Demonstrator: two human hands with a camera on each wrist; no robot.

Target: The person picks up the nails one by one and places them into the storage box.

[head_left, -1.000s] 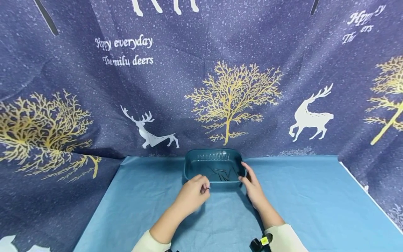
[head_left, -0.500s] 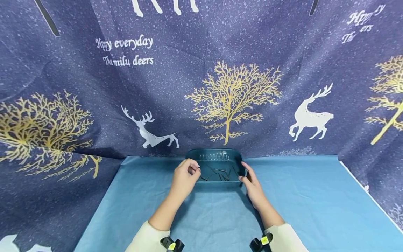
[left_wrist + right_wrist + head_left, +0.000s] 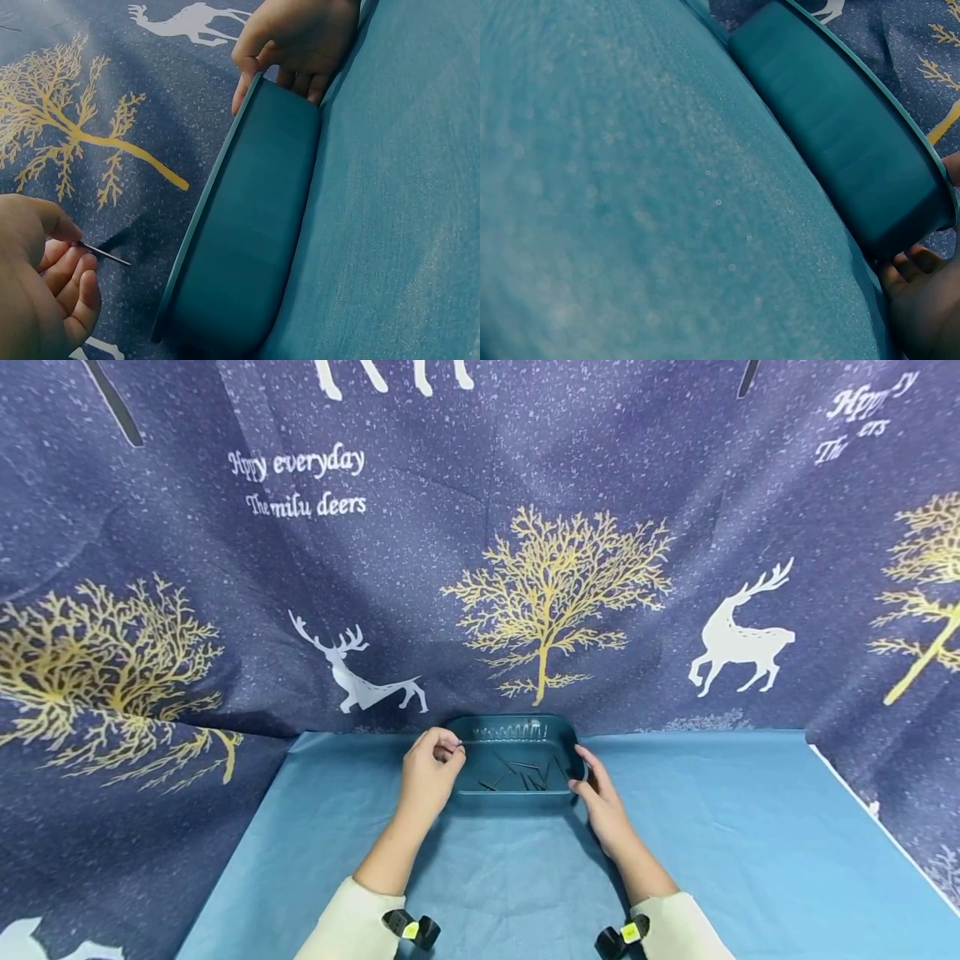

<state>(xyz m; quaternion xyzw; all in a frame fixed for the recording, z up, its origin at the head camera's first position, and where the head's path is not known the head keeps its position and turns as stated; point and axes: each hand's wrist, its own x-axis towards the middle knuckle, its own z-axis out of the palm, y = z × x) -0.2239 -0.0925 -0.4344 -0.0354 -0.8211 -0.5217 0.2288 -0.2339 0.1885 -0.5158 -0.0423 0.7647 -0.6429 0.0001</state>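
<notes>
A dark teal plastic basin stands at the far side of the table, with several thin dark nail-like rods lying scattered inside. At its left end, my left hand is raised about rim height. Thumb and fingertips pinch a thin nail-like metal rod, whose free end points away from the hand in the left wrist view. My right hand grips the basin's right front corner, the thumb at the rim and the fingers along the side. Both wrist views show only the basin's outer wall, so its inside is hidden there.
A light blue cloth covers the table. Directly behind the basin hangs a dark blue curtain printed with trees and deer. Small black cameras are strapped to both wrists.
My left hand has moved left and away from me, from the basin's front edge to its left end, with the rod pinched. The right hand and basin have stayed in place.
</notes>
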